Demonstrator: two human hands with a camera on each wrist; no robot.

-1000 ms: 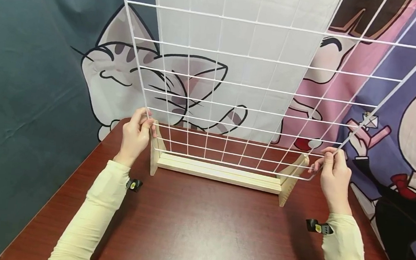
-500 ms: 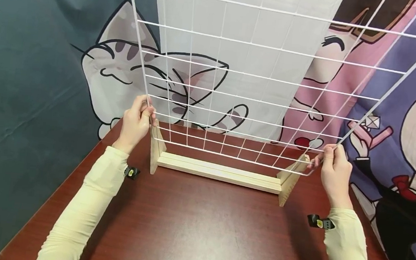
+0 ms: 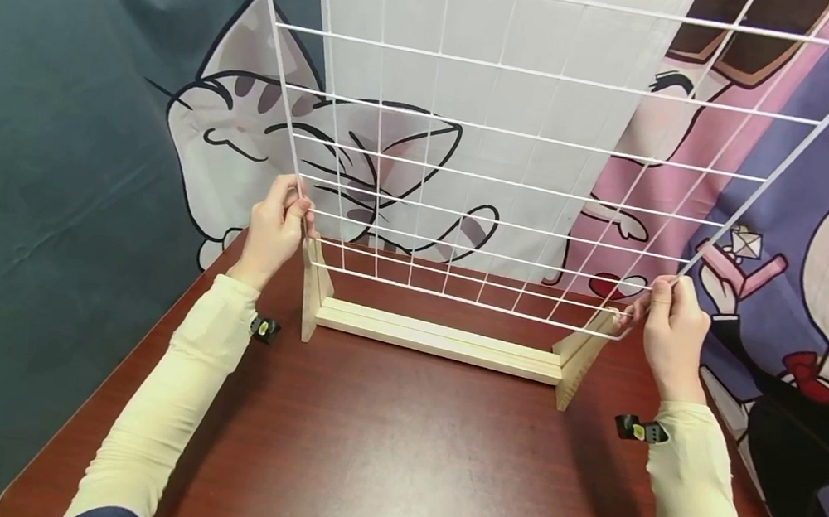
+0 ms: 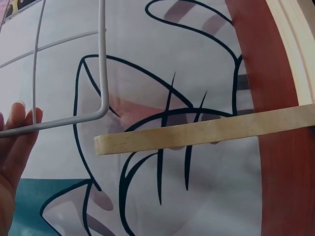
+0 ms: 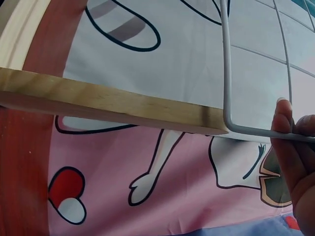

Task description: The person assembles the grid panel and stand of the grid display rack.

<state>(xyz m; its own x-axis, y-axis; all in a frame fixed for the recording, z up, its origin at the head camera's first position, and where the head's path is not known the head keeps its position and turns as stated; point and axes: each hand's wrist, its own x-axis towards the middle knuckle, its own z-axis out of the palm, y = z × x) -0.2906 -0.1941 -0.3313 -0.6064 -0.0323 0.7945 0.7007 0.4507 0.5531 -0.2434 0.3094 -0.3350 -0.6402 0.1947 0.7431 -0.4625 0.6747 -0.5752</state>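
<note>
A white wire grid panel [image 3: 456, 298] is held up above a pale wooden stand, leaning away at the top. My left hand [image 3: 272, 228] grips its left edge wire, and my right hand [image 3: 675, 334] grips the right one. The stand has a slotted crossbar [image 3: 444, 340], a left upright [image 3: 312, 292] and a right upright [image 3: 578, 364]. In the left wrist view the grid's corner is apart from the upright's end [image 4: 197, 132]. In the right wrist view the corner overlaps the upright's tip [image 5: 147, 107]; whether they touch I cannot tell. The grid's top runs out of view.
The stand rests on a reddish-brown table [image 3: 397, 440]. Behind it hangs a printed cloth with a cartoon cat [image 3: 247, 126] and pink and purple figures. A dark green cloth [image 3: 59, 133] hangs at the left. Small black wrist devices [image 3: 265, 328] are on both sleeves.
Both hands have raised the grid panel; its bottom wire has risen from just above the crossbar to near the tops of the uprights. The stand has stayed in place.
</note>
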